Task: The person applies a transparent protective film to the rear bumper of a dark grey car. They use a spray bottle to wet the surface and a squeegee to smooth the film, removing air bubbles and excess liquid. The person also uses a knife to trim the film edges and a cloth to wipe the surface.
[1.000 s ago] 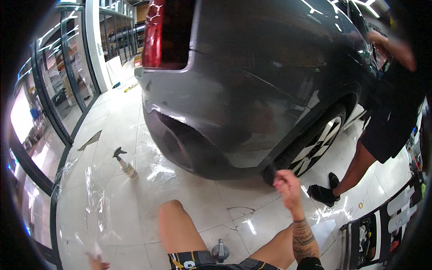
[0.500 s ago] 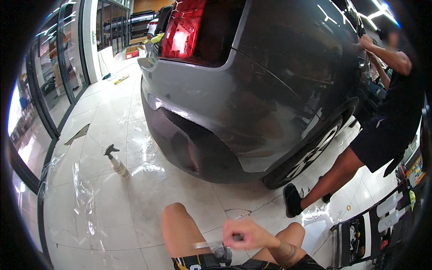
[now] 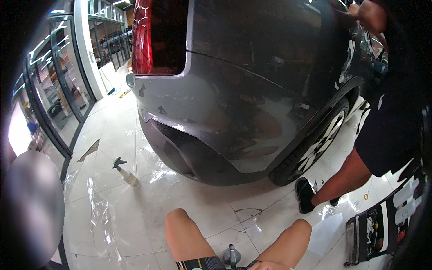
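Dark grey paintwork above all: rear corner of a car point(image 3: 252, 85), filling the upper middle, with the rear bumper point(image 3: 189, 101) ahead of the bare knees point(image 3: 178, 217) and apart from both. To the right, by the car's flank, a co-worker point(image 3: 391, 117) in black, standing near the spoked wheel point(image 3: 321, 146). Lower right, a black tool case point(image 3: 352, 238); nearer, a white sheet point(image 3: 327, 231) flat beside the right knee. Left of the bumper, crumpled clear film point(image 3: 100, 216) on the tiled floor point(image 3: 180, 198), and near it a pale spray bottle point(image 3: 129, 178) with a grey trigger. Between the thighs, a round grey object point(image 3: 232, 255) with a raised handle, exact kind unclear. At the lower edge, only a cropped patch of skin, probably the right hand point(image 3: 266, 266); fingers hidden, so cannot tell whether spread, narrowed or holding anything. Left hand out of frame, fingers likewise impossible to judge. Apparently a hands-off moment in work around the rear bumper. For any touch there, next move calling for a forward reach past the knees.
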Demonstrator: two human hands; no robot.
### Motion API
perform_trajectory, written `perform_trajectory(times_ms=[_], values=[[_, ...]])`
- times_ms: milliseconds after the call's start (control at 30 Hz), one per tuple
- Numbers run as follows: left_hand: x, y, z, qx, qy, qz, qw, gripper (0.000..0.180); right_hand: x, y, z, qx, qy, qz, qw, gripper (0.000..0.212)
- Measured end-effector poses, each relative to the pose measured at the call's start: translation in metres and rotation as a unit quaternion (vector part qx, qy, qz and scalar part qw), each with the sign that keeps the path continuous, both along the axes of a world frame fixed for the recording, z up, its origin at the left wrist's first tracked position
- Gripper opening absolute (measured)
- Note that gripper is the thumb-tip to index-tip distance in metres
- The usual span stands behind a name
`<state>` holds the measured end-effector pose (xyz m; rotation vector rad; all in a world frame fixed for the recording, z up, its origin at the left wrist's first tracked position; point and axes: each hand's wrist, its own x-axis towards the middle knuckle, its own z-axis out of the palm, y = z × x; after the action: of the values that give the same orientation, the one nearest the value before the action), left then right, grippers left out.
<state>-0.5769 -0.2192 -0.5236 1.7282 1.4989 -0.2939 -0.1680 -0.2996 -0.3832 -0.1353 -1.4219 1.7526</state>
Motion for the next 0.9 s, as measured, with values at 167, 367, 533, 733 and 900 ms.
perform_trajectory(times_ms=[167,367,533,733,900], values=[[0.011,-0.011,0.021,0.003,0.028,0.002,1.0,0.028,0.021,-0.011,-0.02,0.077,0.062,0.031,0.995,0.045],[0.032,-0.017,0.029,-0.001,0.044,-0.021,0.999,0.028,0.033,-0.013,0.003,0.106,0.167,0.043,0.979,0.045],[0.031,-0.025,0.042,-0.003,0.063,-0.015,0.998,0.028,0.042,0.007,0.074,0.204,0.258,0.067,0.942,0.038],[0.039,-0.013,0.038,-0.003,0.056,-0.044,0.997,0.028,0.052,0.003,0.123,0.264,0.178,0.125,0.94,0.027],[0.042,-0.004,0.037,-0.008,0.062,-0.065,0.996,0.028,0.055,0.003,0.126,0.246,0.079,0.1,0.961,0.031]])
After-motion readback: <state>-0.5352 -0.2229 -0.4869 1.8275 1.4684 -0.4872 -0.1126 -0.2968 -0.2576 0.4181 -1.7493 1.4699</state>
